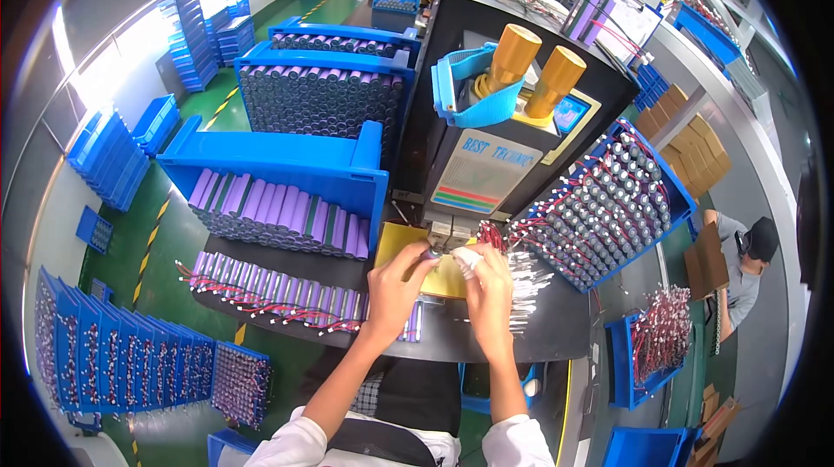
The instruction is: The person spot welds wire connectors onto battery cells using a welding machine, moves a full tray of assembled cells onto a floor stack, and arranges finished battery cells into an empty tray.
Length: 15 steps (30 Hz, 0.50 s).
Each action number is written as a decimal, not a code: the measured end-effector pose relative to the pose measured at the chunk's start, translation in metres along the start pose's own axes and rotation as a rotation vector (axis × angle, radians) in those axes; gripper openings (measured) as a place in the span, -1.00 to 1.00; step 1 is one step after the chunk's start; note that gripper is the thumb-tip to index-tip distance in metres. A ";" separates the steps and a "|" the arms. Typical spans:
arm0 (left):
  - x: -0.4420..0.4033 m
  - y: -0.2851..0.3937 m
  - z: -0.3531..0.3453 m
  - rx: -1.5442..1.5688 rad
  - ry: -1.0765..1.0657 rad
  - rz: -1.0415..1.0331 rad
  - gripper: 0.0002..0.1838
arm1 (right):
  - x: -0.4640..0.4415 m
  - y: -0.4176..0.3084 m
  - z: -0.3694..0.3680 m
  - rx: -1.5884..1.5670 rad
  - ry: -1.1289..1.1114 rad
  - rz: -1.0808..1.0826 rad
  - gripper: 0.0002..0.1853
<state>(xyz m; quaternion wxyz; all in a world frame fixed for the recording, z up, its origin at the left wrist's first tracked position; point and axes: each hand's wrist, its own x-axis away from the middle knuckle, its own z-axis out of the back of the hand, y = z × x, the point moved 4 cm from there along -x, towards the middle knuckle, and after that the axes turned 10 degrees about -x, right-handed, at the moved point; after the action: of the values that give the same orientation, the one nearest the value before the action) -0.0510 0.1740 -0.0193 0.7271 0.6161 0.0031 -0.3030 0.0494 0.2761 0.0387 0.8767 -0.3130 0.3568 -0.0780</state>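
My left hand point(395, 284) is closed in a pinch around a small purple battery cell point(428, 255), mostly hidden by the fingers. Facing it, my right hand point(485, 280) has white coverings on its fingertips. Its fingers are drawn together, and I cannot make out what is between them. Both hands are over a yellow plate point(447, 280), at the foot of a machine point(486, 173) marked "BEST TECHNIC". A row of purple cells with red wires point(278, 291) lies left of my left hand. White strips or leads point(528, 289) lie beside my right hand.
A tilted blue bin point(295, 150) of purple cells stands at left, with another cell-filled bin point(326, 59) behind it. At right are a blue tray of wired cells point(608, 206) and a box of red wires point(656, 337). A person point(747, 250) is at far right.
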 end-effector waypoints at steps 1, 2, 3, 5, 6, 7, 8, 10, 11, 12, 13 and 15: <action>0.000 -0.001 0.000 0.005 0.001 0.003 -0.79 | 0.000 0.000 0.000 -0.006 0.001 -0.002 -0.63; 0.000 -0.001 -0.001 0.011 0.000 0.007 -0.79 | 0.001 0.001 0.000 -0.012 0.002 -0.004 -0.63; 0.000 0.000 -0.001 0.012 0.004 0.005 -0.79 | 0.000 0.001 0.000 -0.013 0.002 -0.001 -0.62; 0.001 0.001 0.000 0.012 0.008 0.002 -0.78 | 0.001 0.001 0.000 -0.015 0.004 0.001 -0.62; 0.001 0.001 0.000 0.010 0.005 0.002 -0.78 | 0.002 0.002 0.000 -0.010 0.006 -0.005 -0.64; 0.002 0.000 -0.001 0.009 0.002 0.001 -0.78 | 0.002 0.003 0.000 -0.004 0.007 -0.010 -0.66; 0.001 0.000 -0.001 0.007 0.001 -0.001 -0.77 | 0.003 0.003 0.000 0.002 0.009 -0.014 -0.68; 0.000 0.002 0.001 0.075 0.001 0.027 -0.74 | 0.002 -0.016 0.003 0.186 0.151 0.117 -0.76; 0.000 0.005 0.002 0.109 0.001 0.041 -0.72 | 0.003 -0.024 0.005 0.279 0.222 0.181 -0.80; 0.001 0.005 0.002 0.178 -0.095 0.135 -0.70 | 0.007 -0.019 0.006 0.236 0.210 0.118 -0.83; 0.003 0.005 0.004 0.248 -0.192 0.230 -0.68 | 0.016 -0.013 0.007 0.194 0.199 0.053 -0.85; 0.010 0.006 0.002 0.251 -0.374 0.212 -0.65 | 0.021 0.000 0.010 0.163 0.248 -0.019 -0.89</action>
<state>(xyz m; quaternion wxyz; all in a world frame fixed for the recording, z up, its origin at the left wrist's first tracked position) -0.0415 0.1680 -0.0173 0.6605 0.6316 -0.2338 -0.3318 0.0717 0.2733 0.0323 0.8477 -0.2318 0.4520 -0.1530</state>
